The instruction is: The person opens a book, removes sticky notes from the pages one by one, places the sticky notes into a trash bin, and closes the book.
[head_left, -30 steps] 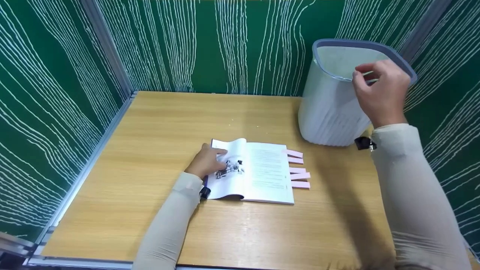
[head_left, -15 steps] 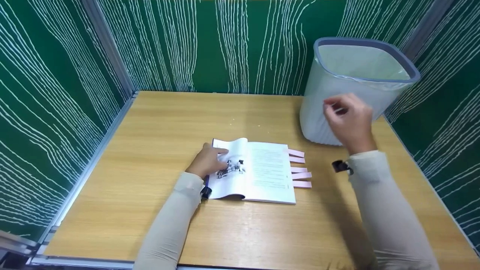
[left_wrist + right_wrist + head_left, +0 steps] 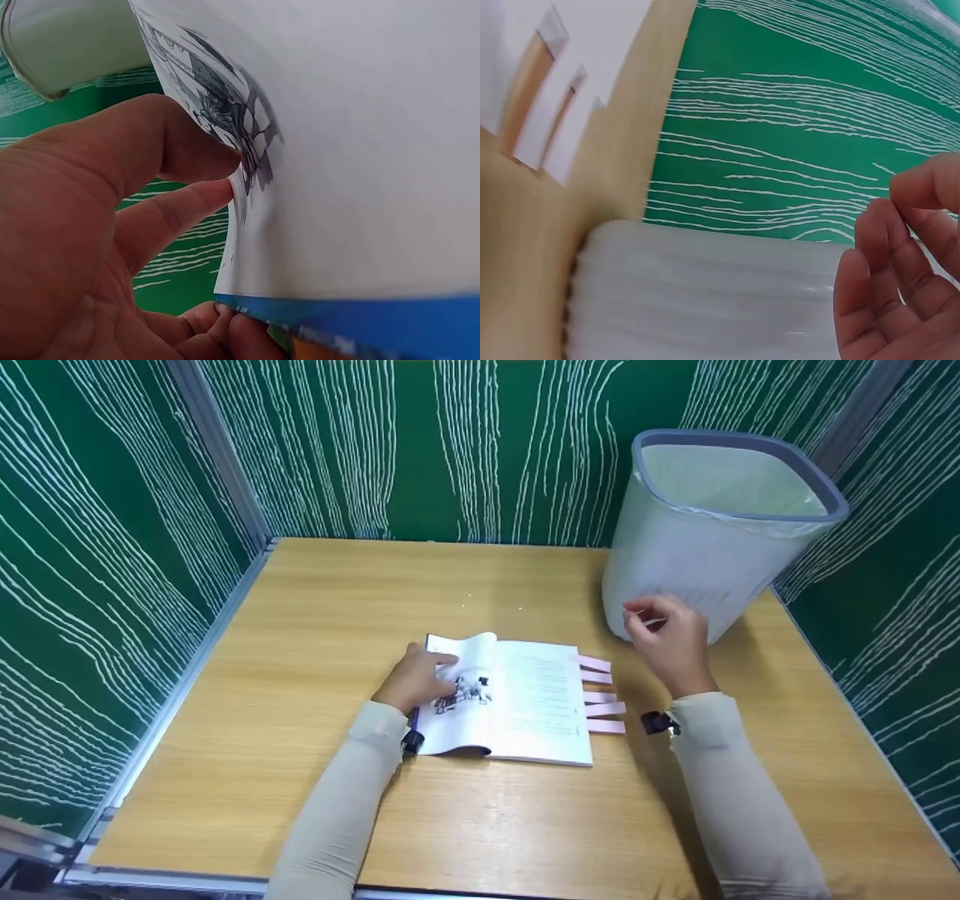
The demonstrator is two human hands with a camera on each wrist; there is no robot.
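The fingers (image 3: 161, 214) of the left hand (image 3: 411, 680) grip the left edge of the book (image 3: 534, 701): the thumb rests on the printed face of the page, and the other fingers pass behind it. The fingers of the right hand (image 3: 670, 641) are curled, with thumb and index tips brought together; it is hard to tell whether any small scrap lies between them. The right hand is raised above the bench (image 3: 300, 660), between the book and the bin (image 3: 686, 551), and overlaps the lower bin wall in the head view.

The book lies spread near the middle of the bench. Its left page bows upward and bears a black-and-white illustration (image 3: 469, 694); its right page carries lines of text. A blue cover edge (image 3: 375, 324) shows below the page in the left wrist view. Pink tabs (image 3: 606, 709) project from the right edge of the book.

The bin stands upright at the back right of the bench. It is whitish, with a grey-blue rim (image 3: 750, 437) and a thin liner (image 3: 697, 511) tucked beneath it. White specks (image 3: 520, 608) lie on the bench behind the book. Green panels (image 3: 416, 450) with white wavy lines enclose the bench.
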